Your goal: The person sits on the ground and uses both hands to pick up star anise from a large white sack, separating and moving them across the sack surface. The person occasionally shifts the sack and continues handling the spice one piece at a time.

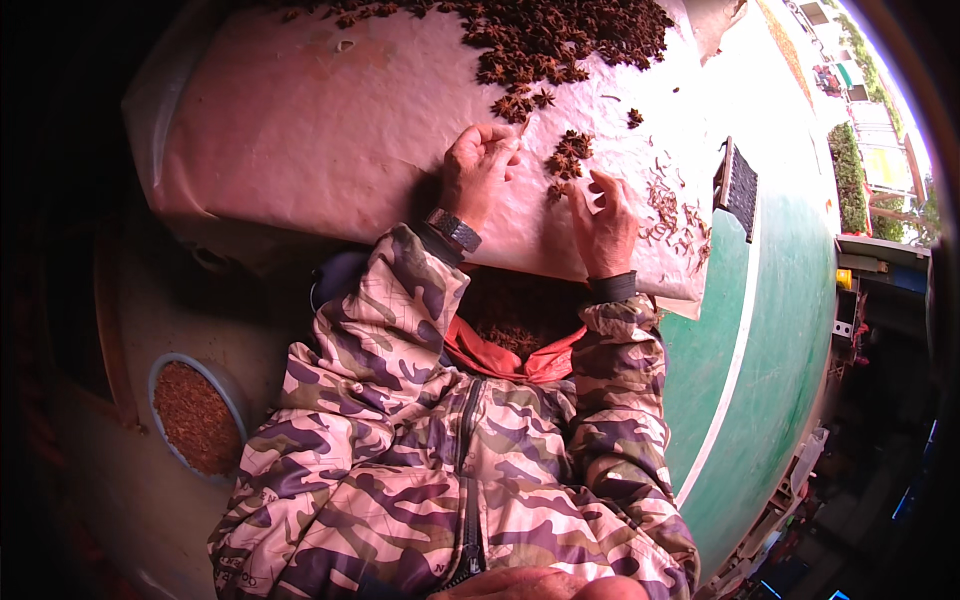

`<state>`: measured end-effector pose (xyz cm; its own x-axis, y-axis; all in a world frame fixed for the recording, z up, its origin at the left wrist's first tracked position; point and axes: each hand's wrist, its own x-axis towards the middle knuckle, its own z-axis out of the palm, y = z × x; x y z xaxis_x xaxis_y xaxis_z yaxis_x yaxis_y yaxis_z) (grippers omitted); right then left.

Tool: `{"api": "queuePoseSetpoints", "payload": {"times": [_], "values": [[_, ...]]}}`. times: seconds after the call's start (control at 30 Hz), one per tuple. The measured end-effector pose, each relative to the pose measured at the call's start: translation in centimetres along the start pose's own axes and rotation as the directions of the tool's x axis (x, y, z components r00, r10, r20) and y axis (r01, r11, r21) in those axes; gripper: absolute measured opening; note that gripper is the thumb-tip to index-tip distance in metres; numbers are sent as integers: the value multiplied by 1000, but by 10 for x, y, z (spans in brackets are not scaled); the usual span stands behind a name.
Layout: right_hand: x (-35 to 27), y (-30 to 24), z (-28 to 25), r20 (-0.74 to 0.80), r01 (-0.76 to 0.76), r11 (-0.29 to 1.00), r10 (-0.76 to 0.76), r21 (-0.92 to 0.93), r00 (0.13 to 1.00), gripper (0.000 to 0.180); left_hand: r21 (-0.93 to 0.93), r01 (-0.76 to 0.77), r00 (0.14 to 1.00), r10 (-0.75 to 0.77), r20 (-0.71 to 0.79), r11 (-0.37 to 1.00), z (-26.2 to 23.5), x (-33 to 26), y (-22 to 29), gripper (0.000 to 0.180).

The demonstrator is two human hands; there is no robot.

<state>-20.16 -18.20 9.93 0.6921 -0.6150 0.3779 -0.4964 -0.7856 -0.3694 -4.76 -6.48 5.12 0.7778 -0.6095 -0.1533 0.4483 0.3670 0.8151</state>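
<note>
Over the pale sheet-covered table [300, 150], my left hand [482, 165] is closed, pinching a thin pale stem [525, 125] between thumb and fingertips. My right hand [605, 222] has its thumb and forefinger apart and the other fingers curled. Its fingertips are beside a small cluster of star anise [568, 150], and I cannot tell whether they touch it. Beyond both hands spreads a large heap of dark brown star anise [570, 45]. One single star anise [635, 118] lies apart, to the right of the cluster. Thin curved stems [672, 215] are scattered right of my right hand.
Below the table's near edge, a red-rimmed bag [548, 362] with dark brown contents sits against me. On the floor at left stands a round basin [160, 372] full of reddish-brown bits. A dark crate-like panel [738, 188] is beyond the table's right edge, on green flooring [790, 330].
</note>
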Motion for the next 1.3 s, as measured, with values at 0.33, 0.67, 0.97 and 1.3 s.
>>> {"api": "queuePoseSetpoints", "payload": {"times": [0.33, 0.67, 0.97, 1.3], "values": [[0, -18, 25, 72, -33, 987, 45, -156, 996, 20, 257, -121, 990, 98, 99, 959, 2, 3, -20, 17], [-11, -3, 22, 58, -266, 765, 288, 586, 956, 11, 389, -174, 909, -4, 417, 905, 15, -20, -14, 25], [-20, -14, 29, 20, -258, 564, 394, 784, 919, 21, 536, -592, 795, 326, 512, 601, 24, -31, -6, 19], [-30, -40, 21, -297, 102, 934, 4, 343, 955, 22, 279, -81, 994, 56, 96, 957, 15, -11, -15, 16]]}}
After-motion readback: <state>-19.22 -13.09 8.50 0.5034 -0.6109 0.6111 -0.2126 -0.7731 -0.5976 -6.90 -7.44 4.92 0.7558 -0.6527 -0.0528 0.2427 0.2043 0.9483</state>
